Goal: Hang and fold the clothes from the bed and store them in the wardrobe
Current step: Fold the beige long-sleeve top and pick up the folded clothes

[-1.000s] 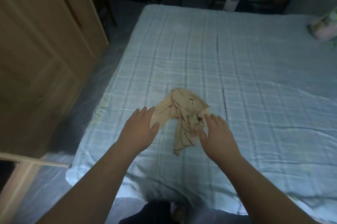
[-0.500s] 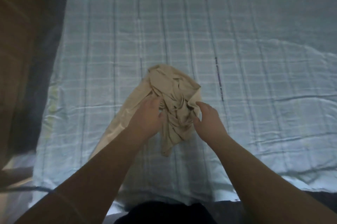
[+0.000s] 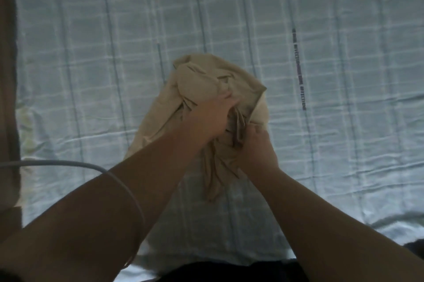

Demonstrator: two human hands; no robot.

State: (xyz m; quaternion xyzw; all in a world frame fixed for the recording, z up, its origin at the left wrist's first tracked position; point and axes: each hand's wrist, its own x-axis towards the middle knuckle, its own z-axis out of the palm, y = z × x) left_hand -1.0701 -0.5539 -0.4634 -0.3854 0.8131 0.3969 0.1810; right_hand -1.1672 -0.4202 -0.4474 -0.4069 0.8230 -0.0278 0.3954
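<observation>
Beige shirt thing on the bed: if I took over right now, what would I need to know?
Left hand: grips the bunched beige garment.
Right hand: grips its lower folds.
The garment is crumpled, partly on the checked bed sheet.
Done: garment taken hold of.
Left: shake it out, fold or hang it, store it in the wardrobe, which is out of view.

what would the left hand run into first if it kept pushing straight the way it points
More of the bunched beige garment: the left hand already grips into it, pointing up the bed. Beyond the cloth lies only the checked bedsheet, though depth is hard to judge.
</observation>
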